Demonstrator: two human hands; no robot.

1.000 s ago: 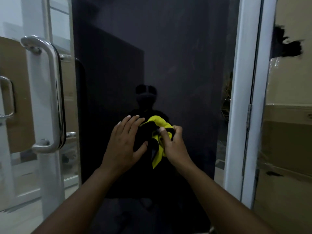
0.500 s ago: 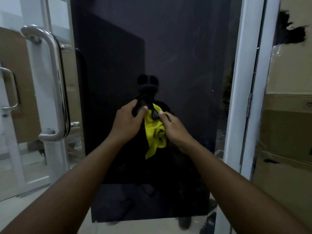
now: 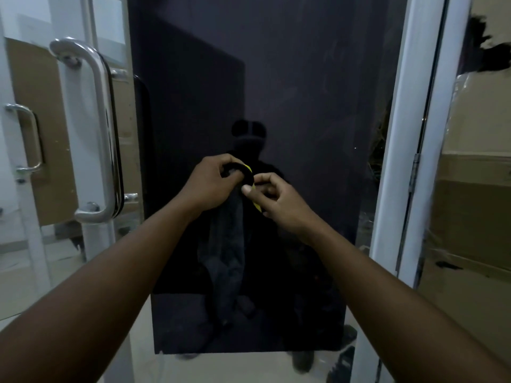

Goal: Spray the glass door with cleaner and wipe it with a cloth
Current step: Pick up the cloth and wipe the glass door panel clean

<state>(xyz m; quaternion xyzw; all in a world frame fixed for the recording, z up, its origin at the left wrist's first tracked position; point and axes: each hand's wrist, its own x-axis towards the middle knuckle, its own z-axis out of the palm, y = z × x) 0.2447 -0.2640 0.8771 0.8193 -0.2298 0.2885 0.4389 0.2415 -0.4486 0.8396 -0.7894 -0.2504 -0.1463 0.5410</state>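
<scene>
The glass door (image 3: 290,78) fills the middle of the head view, dark and showing my dim reflection. In front of it, at chest height, both hands hold a cloth (image 3: 229,244) that is dark grey on one side and yellow on the other. My left hand (image 3: 213,185) grips its bunched top edge. My right hand (image 3: 276,201) pinches the yellow edge just to the right. The cloth hangs long and dark below my left hand. No spray bottle is visible.
A curved steel pull handle (image 3: 106,128) sits on the door's left stile. Further left, a second door has a smaller handle (image 3: 30,139). The white frame (image 3: 401,161) with a hinge runs down the right. Cardboard-covered panels (image 3: 475,189) lie beyond it. Pale floor below.
The cloth has been turned and let unfold: earlier its yellow side faced me in a bunch, now the dark side hangs long. Both hands rose slightly and the view tilted down.
</scene>
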